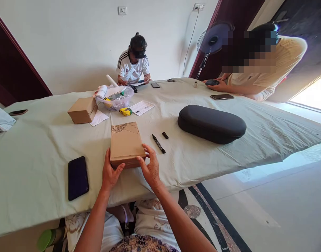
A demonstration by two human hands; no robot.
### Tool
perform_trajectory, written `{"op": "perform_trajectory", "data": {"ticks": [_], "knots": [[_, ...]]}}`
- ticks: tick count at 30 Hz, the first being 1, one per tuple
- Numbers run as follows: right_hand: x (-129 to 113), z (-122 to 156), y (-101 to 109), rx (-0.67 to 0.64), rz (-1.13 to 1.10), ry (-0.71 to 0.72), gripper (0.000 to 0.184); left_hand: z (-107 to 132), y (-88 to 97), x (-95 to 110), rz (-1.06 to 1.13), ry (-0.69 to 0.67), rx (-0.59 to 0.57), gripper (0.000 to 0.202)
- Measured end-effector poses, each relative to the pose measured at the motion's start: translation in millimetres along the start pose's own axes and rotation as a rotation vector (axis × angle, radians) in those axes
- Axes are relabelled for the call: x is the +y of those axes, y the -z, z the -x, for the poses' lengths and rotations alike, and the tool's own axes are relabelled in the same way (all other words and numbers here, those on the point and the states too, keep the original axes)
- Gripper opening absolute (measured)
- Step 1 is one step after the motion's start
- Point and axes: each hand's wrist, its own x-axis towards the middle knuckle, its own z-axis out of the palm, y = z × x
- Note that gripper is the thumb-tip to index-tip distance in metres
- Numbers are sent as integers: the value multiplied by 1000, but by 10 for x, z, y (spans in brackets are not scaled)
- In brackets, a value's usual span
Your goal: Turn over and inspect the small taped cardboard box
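Observation:
A flat brown cardboard box (125, 142) lies on the pale green tablecloth (39, 150) right in front of me. My left hand (110, 173) grips its near left corner, thumb on the front edge. My right hand (150, 167) holds the near right corner, fingers along the side. An uncapped black marker (158, 143) lies just right of the box, its cap (165, 135) a little beyond. A black phone (77, 177) rests face down to my left.
A black oval case (212, 123) lies at the right. Farther back sit a second cardboard box (83, 110), a clear bowl (119, 99), a yellow tape measure (125, 111) and papers (142, 107). Two other people sit at the far side with phones (222, 97).

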Motion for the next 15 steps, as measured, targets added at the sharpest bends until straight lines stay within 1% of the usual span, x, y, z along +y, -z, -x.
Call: {"op": "perform_trajectory", "data": {"ticks": [3,6,8,11,13,15], "knots": [[148,-64,66,-49,-193,-77,40,-39,-10,82,15,-11,86,106],[300,-138,96,-104,-286,-148,38,-90,-48,136,-28,-51,160,111],[365,-162,98,-160,-294,-151,44,-116,-84,126,-47,-55,192,108],[393,-153,91,-235,-239,-127,53,-132,-132,56,-31,-27,201,96],[386,-140,90,-263,-196,-137,51,-129,-150,4,-8,-9,188,89],[381,-141,98,-296,-186,-151,47,-121,-158,-35,13,9,177,86]]}}
